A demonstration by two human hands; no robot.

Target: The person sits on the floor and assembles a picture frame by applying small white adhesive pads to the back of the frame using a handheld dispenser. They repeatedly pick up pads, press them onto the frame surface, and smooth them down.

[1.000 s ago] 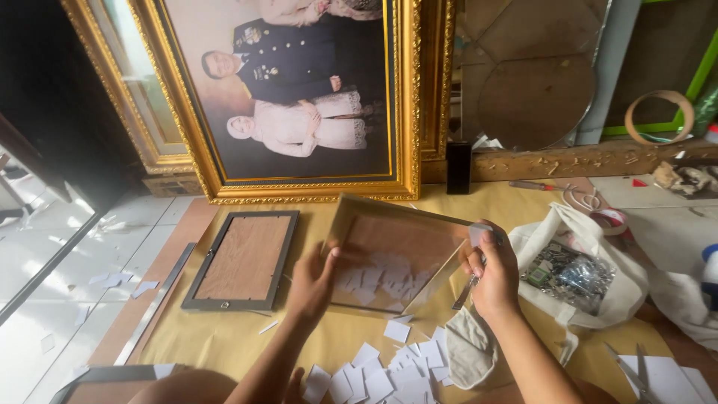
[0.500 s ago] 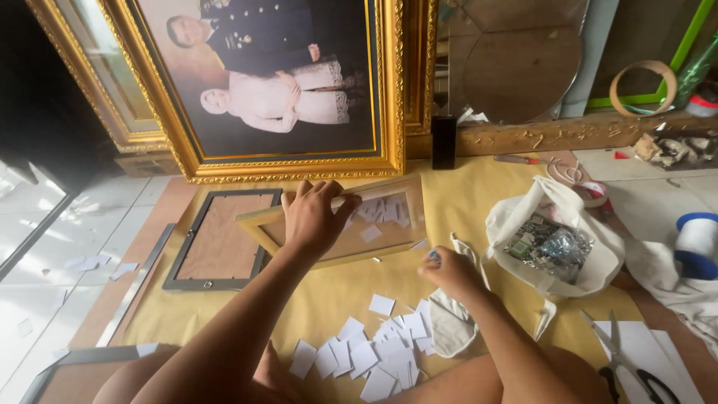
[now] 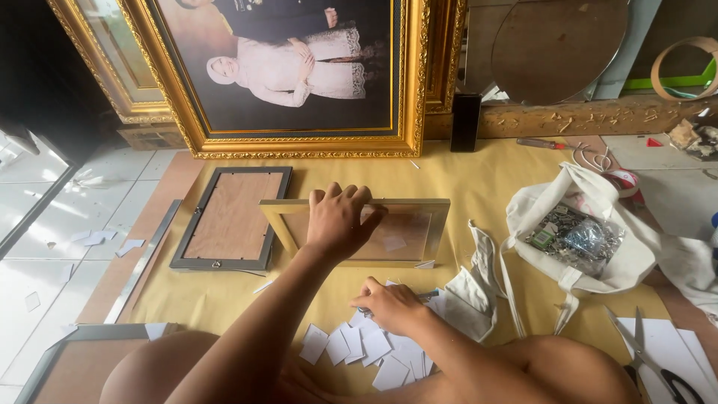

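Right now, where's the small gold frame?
In the head view the small gold frame lies mid-mat under the left hand, right of the dark frame, left of the white bag.

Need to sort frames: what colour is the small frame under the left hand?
Pale gold small frame, head view.

Left hand grips gold frame; right hand touches paper squares.

Left hand reaches forward on a near-straight arm, fingers curled downward, while right hand lies low and close, knuckles up, fingers bunched.
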